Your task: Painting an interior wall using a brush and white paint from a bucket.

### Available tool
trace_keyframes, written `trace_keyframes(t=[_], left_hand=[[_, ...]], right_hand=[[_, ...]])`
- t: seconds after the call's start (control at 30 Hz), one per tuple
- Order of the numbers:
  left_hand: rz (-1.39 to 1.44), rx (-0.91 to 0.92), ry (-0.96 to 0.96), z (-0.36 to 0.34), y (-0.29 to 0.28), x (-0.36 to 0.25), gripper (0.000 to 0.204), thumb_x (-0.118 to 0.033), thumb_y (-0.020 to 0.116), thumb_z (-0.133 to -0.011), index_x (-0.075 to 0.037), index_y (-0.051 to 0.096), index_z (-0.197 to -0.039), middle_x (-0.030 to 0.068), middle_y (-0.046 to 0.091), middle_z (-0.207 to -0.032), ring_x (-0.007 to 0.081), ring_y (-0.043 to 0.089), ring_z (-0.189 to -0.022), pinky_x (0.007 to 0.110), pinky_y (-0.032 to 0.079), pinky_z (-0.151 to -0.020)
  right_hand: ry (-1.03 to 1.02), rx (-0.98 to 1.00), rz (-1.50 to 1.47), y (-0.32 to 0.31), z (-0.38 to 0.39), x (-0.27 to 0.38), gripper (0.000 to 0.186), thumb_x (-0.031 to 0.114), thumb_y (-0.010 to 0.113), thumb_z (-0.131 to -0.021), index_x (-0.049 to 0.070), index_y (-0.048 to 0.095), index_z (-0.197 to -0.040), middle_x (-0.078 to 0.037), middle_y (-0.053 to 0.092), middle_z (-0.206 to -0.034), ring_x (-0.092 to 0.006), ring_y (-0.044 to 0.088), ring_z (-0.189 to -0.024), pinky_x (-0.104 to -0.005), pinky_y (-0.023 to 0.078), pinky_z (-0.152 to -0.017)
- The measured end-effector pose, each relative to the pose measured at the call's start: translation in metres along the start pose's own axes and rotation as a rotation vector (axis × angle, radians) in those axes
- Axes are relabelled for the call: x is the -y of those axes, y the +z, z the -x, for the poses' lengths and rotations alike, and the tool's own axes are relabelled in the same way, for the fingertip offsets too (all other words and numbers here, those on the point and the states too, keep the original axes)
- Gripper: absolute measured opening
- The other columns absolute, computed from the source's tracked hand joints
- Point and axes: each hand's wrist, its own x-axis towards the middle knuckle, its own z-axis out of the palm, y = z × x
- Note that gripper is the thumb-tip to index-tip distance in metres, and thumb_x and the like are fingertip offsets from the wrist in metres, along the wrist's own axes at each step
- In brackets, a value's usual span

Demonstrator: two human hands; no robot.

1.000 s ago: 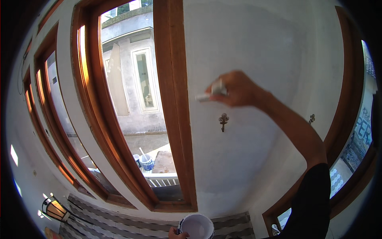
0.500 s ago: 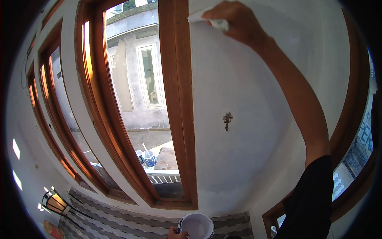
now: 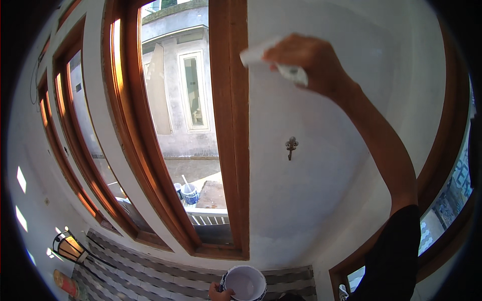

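High in front of the white wall, my right hand is closed around a white paintbrush. Its pale handle end sticks out below my palm. The brush head points left and overlaps the edge of the brown wooden window frame; whether it touches the wall or frame I cannot tell. At the bottom of the view, my left hand grips the side of a paint bucket. Whitish paint shows inside the bucket.
A small metal hook is fixed to the wall below my right hand. Tall wooden-framed windows line the left, another frame the right. A lantern-like lamp and a reddish cylinder stand at lower left. Outside sits a blue-and-white bucket.
My right hand has moved down along the window frame's edge with the paintbrush. My left hand still holds the bucket. The view has shifted slightly.
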Motion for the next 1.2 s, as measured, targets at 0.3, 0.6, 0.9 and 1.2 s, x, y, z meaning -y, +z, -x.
trace_keyframes(t=[0.3,0.6,0.9,1.2], left_hand=[[0.009,-0.004,-0.054,-0.005,-0.004,0.019,0.02,-0.002,0.062,-0.065,-0.007,0.048,-0.079,0.0005,0.048,-0.068,0.0101,0.042,-0.06,0.028,0.035,-0.047],[-0.243,0.139,0.064,-0.009,0.002,0.027,0.02,-0.004,0.063,-0.068,-0.006,0.049,-0.082,0.002,0.049,-0.073,0.0116,0.046,-0.063,0.027,0.039,-0.049],[-0.151,0.264,0.177,0.006,0.032,0.03,0.028,0.006,0.061,-0.056,-0.007,0.042,-0.072,-0.0012,0.043,-0.063,0.0087,0.039,-0.051,0.026,0.031,-0.045],[-0.165,0.342,0.121,0.057,0.068,0.012,0.032,0.004,0.064,-0.054,-0.007,0.038,-0.07,-0.0049,0.034,-0.066,0.0079,0.034,-0.06,0.026,0.03,-0.052]], right_hand=[[0.121,-0.308,0.166,0.048,0.031,0.008,0.024,0.016,0.071,-0.078,0.012,0.072,-0.102,-0.003,0.072,-0.098,-0.0231,0.068,-0.086,-0.0347,0.057,-0.069],[0.292,-0.145,-0.057,0.05,0.097,0.118,0.024,0.016,0.075,-0.076,0.011,0.072,-0.099,-0.004,0.073,-0.099,-0.023,0.068,-0.078,-0.0309,0.056,-0.063],[1.142,-0.242,-0.713,-0.016,0.196,0.187,0.02,0.019,0.073,-0.085,0.007,0.072,-0.101,-0.002,0.071,-0.077,-0.0176,0.065,-0.065,-0.0292,0.051,-0.058],[2.123,-0.057,-1.568,-0.086,0.344,0.309,0.027,0.019,0.063,-0.094,-0.003,0.066,-0.109,-0.01,0.068,-0.087,-0.0155,0.067,-0.07,-0.0291,0.055,-0.064]])
